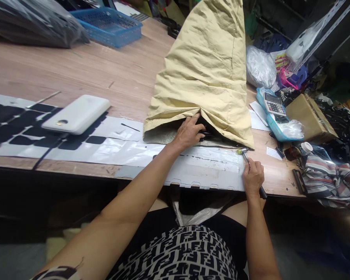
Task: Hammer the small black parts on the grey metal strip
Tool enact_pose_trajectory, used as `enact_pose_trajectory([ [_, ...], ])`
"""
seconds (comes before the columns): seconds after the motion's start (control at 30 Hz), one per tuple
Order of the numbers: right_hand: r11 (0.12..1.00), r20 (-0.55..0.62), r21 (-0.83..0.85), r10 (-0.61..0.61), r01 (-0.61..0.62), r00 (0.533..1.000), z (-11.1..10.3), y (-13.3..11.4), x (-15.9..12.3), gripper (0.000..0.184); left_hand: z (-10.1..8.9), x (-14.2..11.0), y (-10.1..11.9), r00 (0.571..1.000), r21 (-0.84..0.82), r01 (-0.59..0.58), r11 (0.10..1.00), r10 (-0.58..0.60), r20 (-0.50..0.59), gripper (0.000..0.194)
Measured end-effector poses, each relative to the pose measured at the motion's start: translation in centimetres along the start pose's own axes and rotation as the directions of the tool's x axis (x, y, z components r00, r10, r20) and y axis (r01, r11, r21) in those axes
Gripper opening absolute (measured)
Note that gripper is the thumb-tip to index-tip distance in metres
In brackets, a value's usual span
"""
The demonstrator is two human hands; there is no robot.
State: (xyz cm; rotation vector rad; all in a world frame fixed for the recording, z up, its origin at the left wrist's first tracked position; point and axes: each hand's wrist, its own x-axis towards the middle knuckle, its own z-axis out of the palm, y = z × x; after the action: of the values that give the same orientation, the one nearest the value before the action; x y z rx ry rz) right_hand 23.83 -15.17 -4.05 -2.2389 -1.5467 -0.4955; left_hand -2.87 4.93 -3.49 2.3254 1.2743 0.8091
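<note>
Ahead of both grips, the yellow bag (205,77) lies on the surface (134,66), its mouth perhaps propped up by the left grip (189,132) (whether those fingers pinch anything, I cannot tell). The right grip (253,177) is wrapped round the hammer (245,156), probably to steady its head, just beyond the knuckles.

Creased matt yellow cloth (207,77) is seen at upper centre; smooth white plastic is shown by the power bank (77,113) at left. Pale wood grain is shown by the table (116,70), glossy blue plastic by the basket (111,25).
</note>
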Motion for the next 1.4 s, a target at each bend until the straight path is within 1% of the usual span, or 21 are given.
enact_pose_trajectory([
  [0.1,1.0,-0.001,0.005,0.0,0.0,1.0,0.0,0.0,0.0,0.033,-0.2,-0.8,1.0,0.998,0.007,-0.015,1.0,0.015,-0.055,0.017],
  [0.17,1.0,-0.002,0.007,0.003,-0.003,1.0,0.0,0.0,0.0,0.033,-0.4,-2.1,2.1,0.997,-0.004,-0.061,0.998,0.06,-0.057,0.018],
  [0.23,1.0,-0.002,0.009,0.006,-0.006,1.0,-0.1,0.0,-0.1,0.033,-0.1,-3.8,3.0,0.994,-0.024,-0.112,0.993,0.112,-0.012,0.018],
  [0.3,1.0,-0.001,0.01,0.009,-0.009,1.0,-0.1,0.0,-0.1,0.033,0.4,-5.4,3.4,0.99,-0.06,-0.128,0.99,0.132,0.057,0.015],
  [0.4,1.0,-0.005,0.017,0.004,-0.004,1.0,-0.1,-0.1,0.0,0.033,1.4,-6.7,3.1,0.99,-0.156,-0.056,0.986,0.076,0.122,0.014],
  [0.47,0.999,-0.008,0.032,0.006,-0.006,1.0,-0.1,0.0,0.2,0.033,1.8,-6.8,2.6,0.99,-0.226,-0.013,0.974,0.045,0.137,0.02],
  [0.57,0.997,0.012,0.077,0.029,-0.03,1.0,-0.3,0.2,0.4,0.033,1.9,-6.5,2.1,0.988,-0.262,-0.007,0.965,0.046,0.145,0.03],
  [0.7,0.977,0.007,0.203,0.063,-0.063,0.998,-1.7,-0.3,0.1,0.033,1.8,-6.2,2.4,0.989,-0.23,-0.009,0.973,0.043,0.144,0.024],
  [0.77,0.946,-0.005,0.319,0.057,-0.052,0.998,-2.8,-1.4,-0.3,0.033,1.8,-6.2,2.5,0.989,-0.214,-0.013,0.977,0.045,0.144,0.022],
  [0.83,0.889,0.017,0.458,0.02,-0.026,1.0,-4.1,-2.9,-0.7,0.032,1.9,-6.3,2.5,0.989,-0.208,-0.02,0.978,0.05,0.14,0.023],
  [0.9,0.82,0.064,0.572,-0.038,-0.006,0.997,-5.0,-4.6,-1.0,0.031,2.0,-6.3,2.4,0.989,-0.212,-0.029,0.977,0.058,0.134,0.024],
  [0.97,0.771,0.098,0.636,-0.107,0.021,0.989,-5.4,-6.2,-1.3,0.03,2.1,-6.3,2.2,0.989,-0.221,-0.041,0.974,0.071,0.13,0.024],
  [1.03,0.754,0.103,0.654,-0.168,0.06,0.98,-5.3,-7.5,-1.5,0.03,2.2,-6.3,2.0,0.989,-0.227,-0.053,0.972,0.083,0.126,0.026],
  [1.17,0.766,0.06,0.626,-0.234,0.146,0.97,-5.0,-9.0,-1.5,0.03,2.3,-6.3,1.9,0.99,-0.239,-0.062,0.969,0.089,0.105,0.021],
  [1.3,0.778,0.01,0.585,-0.288,0.228,0.958,-4.4,-9.7,-1.5,0.032,2.3,-6.2,2.1,0.992,-0.232,-0.049,0.971,0.073,0.1,0.013],
  [1.4,0.811,0.025,0.527,-0.314,0.254,0.949,-3.6,-9.7,-1.8,0.033,2.1,-6.1,2.3,0.992,-0.229,-0.034,0.973,0.061,0.112,0.009],
])
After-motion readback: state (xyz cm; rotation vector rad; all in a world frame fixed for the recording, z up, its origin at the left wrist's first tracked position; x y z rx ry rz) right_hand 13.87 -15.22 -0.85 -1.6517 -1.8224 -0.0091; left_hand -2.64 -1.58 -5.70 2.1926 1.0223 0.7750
